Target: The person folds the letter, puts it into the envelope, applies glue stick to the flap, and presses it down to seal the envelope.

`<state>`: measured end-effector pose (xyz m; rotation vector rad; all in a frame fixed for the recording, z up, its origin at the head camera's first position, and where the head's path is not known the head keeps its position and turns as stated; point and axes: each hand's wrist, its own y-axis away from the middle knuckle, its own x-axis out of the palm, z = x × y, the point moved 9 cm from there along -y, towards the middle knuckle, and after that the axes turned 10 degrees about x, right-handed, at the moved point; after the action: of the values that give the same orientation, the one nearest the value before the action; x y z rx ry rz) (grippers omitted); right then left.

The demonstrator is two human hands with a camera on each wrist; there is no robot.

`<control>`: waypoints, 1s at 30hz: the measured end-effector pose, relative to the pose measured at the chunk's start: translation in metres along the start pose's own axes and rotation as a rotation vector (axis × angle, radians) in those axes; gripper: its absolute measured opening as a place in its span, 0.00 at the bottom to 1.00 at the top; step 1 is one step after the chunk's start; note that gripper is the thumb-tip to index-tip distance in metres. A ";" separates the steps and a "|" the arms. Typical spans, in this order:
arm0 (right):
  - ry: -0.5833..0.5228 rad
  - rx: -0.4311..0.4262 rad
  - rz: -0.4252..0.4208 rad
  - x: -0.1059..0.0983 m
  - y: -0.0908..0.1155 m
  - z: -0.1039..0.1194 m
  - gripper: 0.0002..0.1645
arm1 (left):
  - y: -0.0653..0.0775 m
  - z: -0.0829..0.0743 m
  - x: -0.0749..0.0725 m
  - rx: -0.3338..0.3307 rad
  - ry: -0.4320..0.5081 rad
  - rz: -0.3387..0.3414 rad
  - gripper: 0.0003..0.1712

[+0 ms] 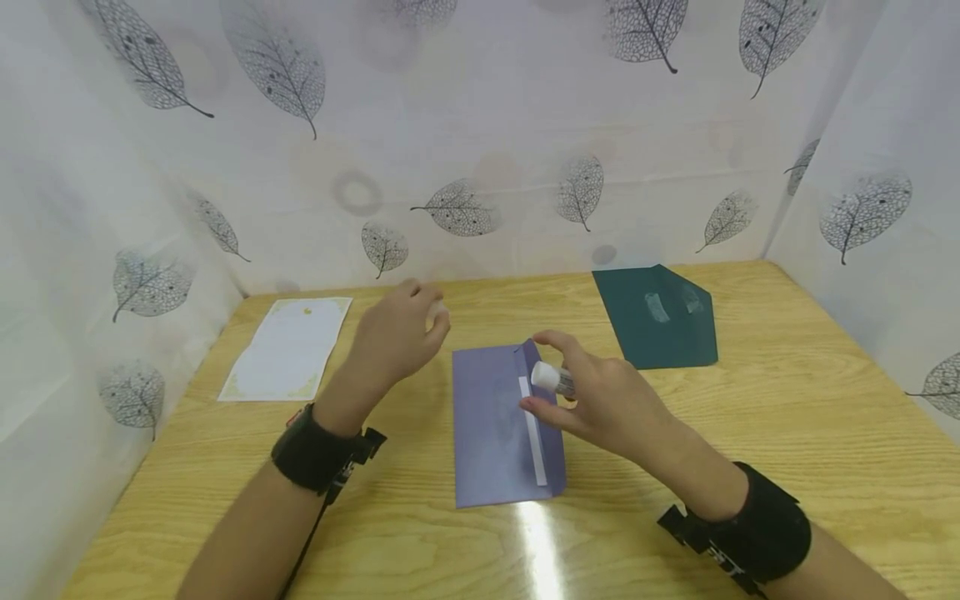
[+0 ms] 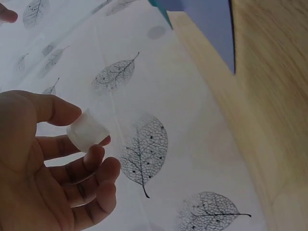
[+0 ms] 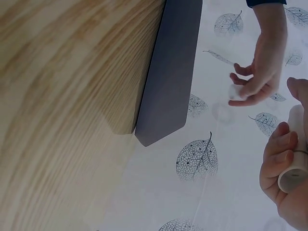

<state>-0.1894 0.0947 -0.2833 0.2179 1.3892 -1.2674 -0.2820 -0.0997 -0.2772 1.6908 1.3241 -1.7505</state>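
Observation:
A purple envelope lies on the table, its flap along the right side carrying a white strip. My right hand is over that flap and holds a white glue stick. In the right wrist view, fingers curl round the glue stick's tube, while the head view shows thumb and forefinger spread. Up and left of the envelope, my left hand is raised off the table. It pinches a small white cap between thumb and fingers.
A white sheet with a gold border lies at the table's left. At the back right is a dark green envelope with shiny clear patches. A small red item, partly hidden, shows by the left wrist. A leaf-print curtain surrounds the table.

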 end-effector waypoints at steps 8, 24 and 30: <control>-0.031 -0.017 -0.016 -0.001 0.002 -0.001 0.35 | 0.003 0.026 0.039 -0.022 -0.036 0.349 0.18; -0.069 0.054 0.040 0.002 0.003 -0.007 0.37 | 0.013 0.051 0.071 -0.097 0.010 0.559 0.12; -0.069 0.071 0.057 0.003 0.003 -0.009 0.37 | 0.016 0.054 0.074 -0.100 0.009 0.588 0.09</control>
<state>-0.1933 0.1006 -0.2898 0.2584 1.2723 -1.2667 -0.3161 -0.1258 -0.3597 1.7924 0.7824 -1.3109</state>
